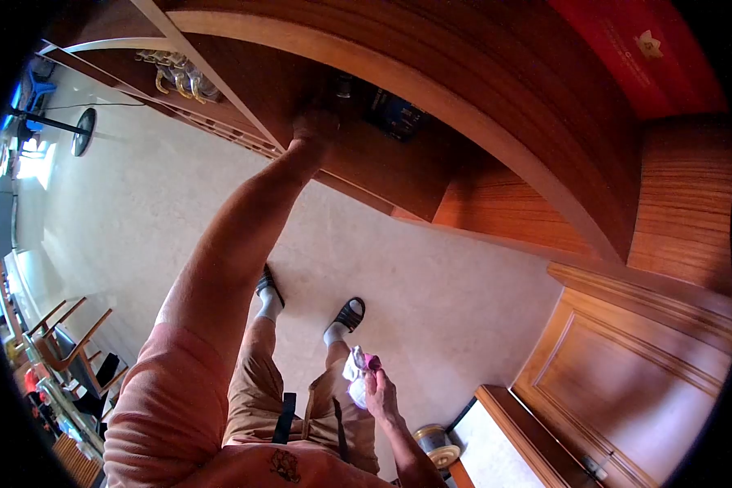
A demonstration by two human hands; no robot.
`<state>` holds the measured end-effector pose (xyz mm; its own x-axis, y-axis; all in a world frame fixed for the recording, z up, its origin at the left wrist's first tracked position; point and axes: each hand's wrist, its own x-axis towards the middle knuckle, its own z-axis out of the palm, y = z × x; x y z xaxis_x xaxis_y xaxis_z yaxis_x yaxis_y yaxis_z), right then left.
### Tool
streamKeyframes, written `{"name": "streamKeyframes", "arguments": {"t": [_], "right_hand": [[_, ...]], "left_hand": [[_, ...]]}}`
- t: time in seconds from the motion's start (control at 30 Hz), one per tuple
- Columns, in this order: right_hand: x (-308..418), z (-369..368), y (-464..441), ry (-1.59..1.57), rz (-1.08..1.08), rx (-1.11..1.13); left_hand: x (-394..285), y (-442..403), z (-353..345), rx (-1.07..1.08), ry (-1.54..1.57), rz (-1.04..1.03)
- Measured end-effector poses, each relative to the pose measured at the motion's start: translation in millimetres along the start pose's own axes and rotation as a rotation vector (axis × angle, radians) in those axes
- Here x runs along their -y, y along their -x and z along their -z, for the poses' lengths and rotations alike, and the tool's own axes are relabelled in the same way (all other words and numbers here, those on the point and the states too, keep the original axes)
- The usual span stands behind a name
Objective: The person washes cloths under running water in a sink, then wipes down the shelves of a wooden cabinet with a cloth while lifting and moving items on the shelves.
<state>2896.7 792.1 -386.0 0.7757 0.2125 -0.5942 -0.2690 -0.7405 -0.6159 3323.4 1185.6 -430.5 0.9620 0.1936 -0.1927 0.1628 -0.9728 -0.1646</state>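
Observation:
My left arm stretches up into a compartment of the wooden shelf unit (pixel 382 175). In its shadow my left hand (pixel 315 126) is at the shelf board, and its fingers are too dark to make out. Just beyond it are a small shiny object (pixel 343 86) and a dark blue box (pixel 395 115) with print on it. Low in front of my body, my right hand (pixel 381 396) is closed round a crumpled white cloth-like bundle (pixel 356 376) with a pink-purple part (pixel 372 362) at its top. Whether these are one thing or two I cannot tell.
Glass mugs (pixel 189 80) with gold handles stand in the shelf's left compartment. A red box (pixel 651 53) is at upper right. Below it is a wooden cabinet door (pixel 618 382). A round container (pixel 437 446) stands low right. Chairs (pixel 69 346) and a stand base (pixel 83 132) are at left.

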Motion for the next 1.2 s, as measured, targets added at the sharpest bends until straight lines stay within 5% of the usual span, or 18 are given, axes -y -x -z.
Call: {"name": "streamKeyframes", "arguments": {"t": [0.03,0.13,0.33,0.43,0.67,0.93,1.2], "right_hand": [[-4,-2,0,0.008,-0.001,0.004],[-13,-7,3,0.025,-0.009,0.010],[-14,-8,3,0.036,-0.031,0.042],[-17,-10,1,0.029,-0.034,0.047],[-10,-7,-1,0.024,-0.038,0.053],[-15,-16,2,0.038,-0.038,0.068],[-11,-20,2,0.056,-0.023,0.079]], "left_hand": [[4,-9,-17,-0.051,0.059,0.013],[8,-12,-2,0.228,0.122,0.027],[3,2,-9,-0.121,0.144,0.014],[4,0,0,0.119,0.146,0.015],[-9,6,-12,-0.088,0.202,0.105],[-14,16,-43,0.058,0.269,0.164],[-2,36,-64,-0.392,0.380,-0.068]]}}
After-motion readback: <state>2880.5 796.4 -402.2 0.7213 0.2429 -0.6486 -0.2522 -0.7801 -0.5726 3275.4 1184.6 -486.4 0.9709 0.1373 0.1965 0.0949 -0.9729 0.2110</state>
